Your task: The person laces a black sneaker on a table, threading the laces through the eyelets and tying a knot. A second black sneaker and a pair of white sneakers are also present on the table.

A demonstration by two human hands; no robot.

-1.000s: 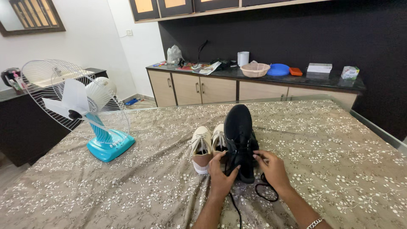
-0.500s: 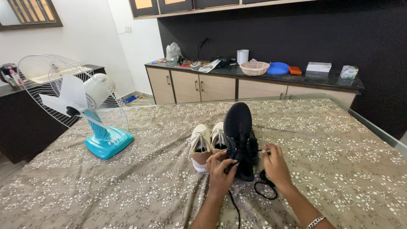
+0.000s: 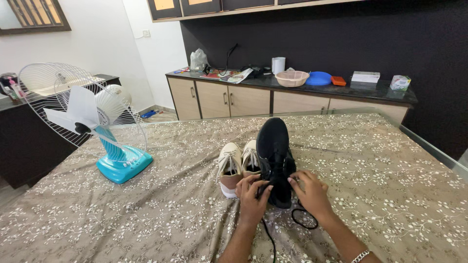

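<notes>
Turquoise-based white table fan [image 3: 92, 122] stands on the floral brown bedspread [image 3: 390, 185], left side. Pair of cream sneakers [image 3: 238, 163] mid-bed, side by side. Far dark counter [image 3: 380, 92] — beige woven basket [image 3: 292, 78], blue plastic bowl [image 3: 319, 79], white cup [image 3: 278, 65], small orange box [image 3: 339, 81].

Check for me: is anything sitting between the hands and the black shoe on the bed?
Nothing visible is. The left hand and right hand are both already at the near end of the black shoe, fingers on its black lace. The pair of white shoes stands beside it on its left.
</notes>
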